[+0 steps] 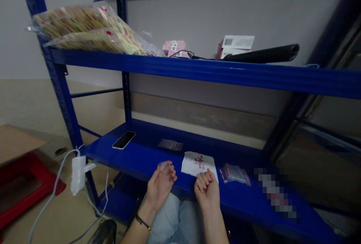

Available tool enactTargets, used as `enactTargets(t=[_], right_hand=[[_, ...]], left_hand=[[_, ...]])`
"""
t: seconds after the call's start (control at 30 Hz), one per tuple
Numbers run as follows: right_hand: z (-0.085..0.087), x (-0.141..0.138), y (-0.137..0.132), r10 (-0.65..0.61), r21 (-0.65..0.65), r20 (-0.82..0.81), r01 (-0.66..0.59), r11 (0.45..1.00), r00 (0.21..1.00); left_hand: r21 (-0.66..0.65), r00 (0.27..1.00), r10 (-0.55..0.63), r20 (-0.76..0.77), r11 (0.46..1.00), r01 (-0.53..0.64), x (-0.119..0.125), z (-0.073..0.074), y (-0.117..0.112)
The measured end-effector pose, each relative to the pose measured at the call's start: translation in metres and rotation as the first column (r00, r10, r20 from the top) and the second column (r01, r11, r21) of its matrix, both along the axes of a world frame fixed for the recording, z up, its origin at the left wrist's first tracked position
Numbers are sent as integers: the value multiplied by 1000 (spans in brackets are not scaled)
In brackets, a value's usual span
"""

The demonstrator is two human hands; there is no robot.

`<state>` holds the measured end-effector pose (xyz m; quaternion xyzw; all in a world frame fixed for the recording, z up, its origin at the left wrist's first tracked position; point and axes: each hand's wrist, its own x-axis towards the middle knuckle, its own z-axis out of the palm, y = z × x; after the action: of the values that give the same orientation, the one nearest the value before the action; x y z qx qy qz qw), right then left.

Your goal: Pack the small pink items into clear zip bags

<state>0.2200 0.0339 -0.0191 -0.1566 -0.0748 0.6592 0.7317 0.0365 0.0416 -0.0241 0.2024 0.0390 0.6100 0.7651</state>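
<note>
A person sits facing a blue steel shelf unit, with their bare hands (pixel 184 188) raised just above the front edge of the lower shelf (pixel 146 138). The hands are apart but close together, neither touching the other. The left hand (pixel 160 186) curls upward, its fingertips (pixel 168 172) against a small clear plastic piece (pixel 165 165); whether it is gripped is hard to tell. The right hand (pixel 207 190) forms a loose fist, resting against the near edge of a white paper napkin (pixel 194 165), which carries a cluster of tiny pink-red pieces (pixel 199 160). Just to its right lies a clear zip bag (pixel 235 173), and a smartphone (pixel 124 140) sits toward the shelf's left end. Pink boxes (pixel 174 47) stand on the upper shelf (pixel 197 69). The main risks lie at the shelf's front edge: a nudge to the napkin could scatter the tiny pieces, and a loose hold could let the clear piece drop into the person's lap.
</note>
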Motion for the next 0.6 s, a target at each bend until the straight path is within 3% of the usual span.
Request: enactTargets(t=[0.13, 0.23, 0.27, 0.3, 0.37, 0.4, 0.43, 0.47, 0.5, 0.6], right_hand=[[6, 20, -12, 85, 19, 87, -87, 996, 993], [15, 39, 0, -40, 39, 372, 28, 999, 927], [19, 45, 8, -103, 36, 559, 100, 994, 823], [22, 51, 19, -146, 35, 755, 182, 983, 640], [29, 59, 44, -120, 63, 980, 321, 945, 162], [31, 62, 56, -78, 85, 996, 359, 929, -33], [32, 63, 67, -42, 103, 985, 377, 920, -167], [33, 63, 76, -20, 116, 969, 381, 917, -247], [32, 62, 82, -7, 126, 954, 378, 917, -300], [25, 55, 91, 47, 154, 881, 380, 912, -471]], left_hand=[[42, 999, 5, -38, 999, -4, -5, 1, -8], [62, 997, 32, -73, 998, -27, -10, 6, -5], [79, 994, 52, -98, 996, -45, -13, 8, 0], [105, 987, 88, -137, 992, -74, -17, 10, 7], [193, 933, 217, -288, 967, -165, -25, 16, 31], [268, 858, 313, -408, 939, -215, -29, 20, 47], [362, 731, 412, -544, 901, -239, -33, 24, 64], [472, 514, 510, -689, 855, -216, -35, 28, 83], [566, 250, 576, -778, 816, -117, -37, 33, 102], [601, 22, 601, -799, 799, -23, -38, 43, 152]])
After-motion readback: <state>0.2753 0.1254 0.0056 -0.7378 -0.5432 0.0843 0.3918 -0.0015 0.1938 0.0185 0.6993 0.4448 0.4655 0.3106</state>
